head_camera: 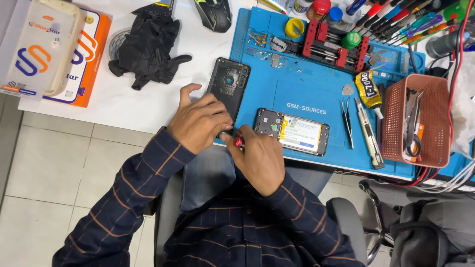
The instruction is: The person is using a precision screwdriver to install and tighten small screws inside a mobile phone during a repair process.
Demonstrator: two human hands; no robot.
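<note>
At the near edge of the blue work mat [316, 96], the left hand [200, 123] steadies a thin, light, flex-prone black back cover [228, 85], long axis pointing away. The right hand [260, 158] appears pinched on a red-handled screwdriver [238, 142]; best held by its edges.

A small red-handled tool [238, 142] is showing between both hands; the dark back cover [228, 86] is lying flat just above them, the opened phone [292, 131] lying just right.
</note>
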